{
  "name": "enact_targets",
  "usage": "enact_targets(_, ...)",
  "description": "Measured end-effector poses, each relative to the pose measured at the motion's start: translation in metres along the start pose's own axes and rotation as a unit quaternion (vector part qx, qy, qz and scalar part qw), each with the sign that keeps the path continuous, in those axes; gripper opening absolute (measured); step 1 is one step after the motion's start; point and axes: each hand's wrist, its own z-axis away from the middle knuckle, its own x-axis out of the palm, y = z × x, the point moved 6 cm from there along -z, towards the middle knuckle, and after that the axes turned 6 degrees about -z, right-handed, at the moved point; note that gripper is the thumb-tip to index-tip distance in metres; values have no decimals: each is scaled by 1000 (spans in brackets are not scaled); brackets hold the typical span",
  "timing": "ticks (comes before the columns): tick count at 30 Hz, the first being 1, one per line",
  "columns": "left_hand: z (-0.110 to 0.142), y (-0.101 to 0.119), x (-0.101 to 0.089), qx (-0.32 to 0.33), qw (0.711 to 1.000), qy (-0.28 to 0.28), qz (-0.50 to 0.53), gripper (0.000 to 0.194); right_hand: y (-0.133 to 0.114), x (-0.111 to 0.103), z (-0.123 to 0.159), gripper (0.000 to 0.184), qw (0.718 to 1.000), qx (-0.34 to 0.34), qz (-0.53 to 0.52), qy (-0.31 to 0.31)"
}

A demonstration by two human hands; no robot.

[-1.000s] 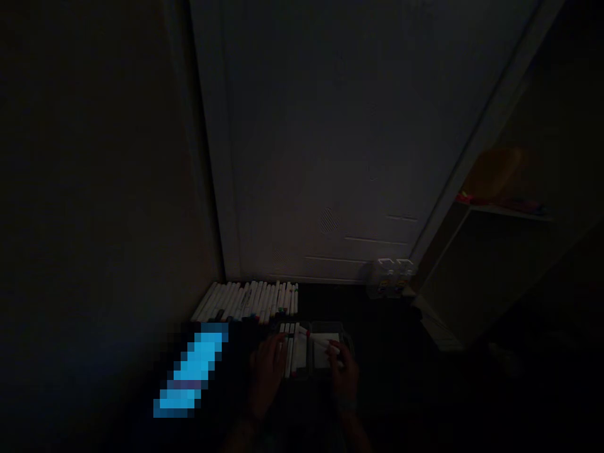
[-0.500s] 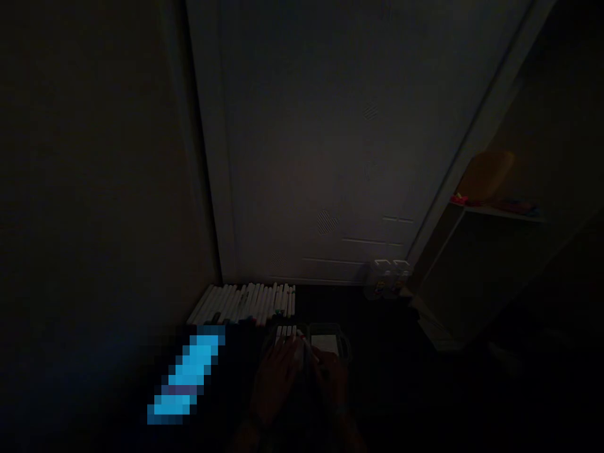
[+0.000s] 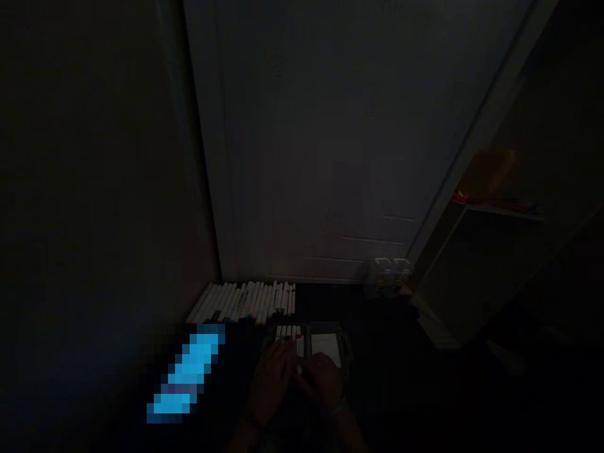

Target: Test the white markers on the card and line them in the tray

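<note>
In very dim light, an open clear plastic case [image 3: 348, 347] lies in front of me. Several white markers [image 3: 284, 331] stand side by side in its left half. My left hand [image 3: 271, 379] rests over them, fingers stretched out and lying flat. Against this row is another white marker [image 3: 299, 346] with a red band, and my right hand [image 3: 324, 381] pinches its near end, close to my left fingertips. The hands partly hide the markers' lower ends. A white card or sheet [image 3: 326, 348] fills the case's right half.
A long row of white markers [image 3: 245, 303] lies behind the case to the left. A glowing, pixelated blue screen [image 3: 189, 371] is at the left. Two clear containers [image 3: 387, 278] stand at the back right by the pale panel [image 3: 306, 157]. A shelf unit [image 3: 465, 270] rises on the right.
My right hand has carried the marker from the right half leftward and down beside the others. My left hand has shifted slightly right and lies over the row.
</note>
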Motion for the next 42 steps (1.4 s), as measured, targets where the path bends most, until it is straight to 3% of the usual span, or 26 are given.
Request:
enact_targets(6,0,-3,-5,-29,999,7,26,30,0,4,0,27,999,18,9,-48)
enact_targets(13,-2,4,-20,-57,998,-2,-7,27,4,8,2,25,998,30,9,-57)
enact_targets(21,-5,6,-9,2,996,3,-84,42,6,12,3,22,997,35,5,-64)
enact_targets(27,0,2,2,53,989,-23,-136,42,14,20,8,26,997,44,4,-60)
enact_targets(42,-2,7,-9,36,990,-4,-138,46,14,21,10,26,996,44,6,-72)
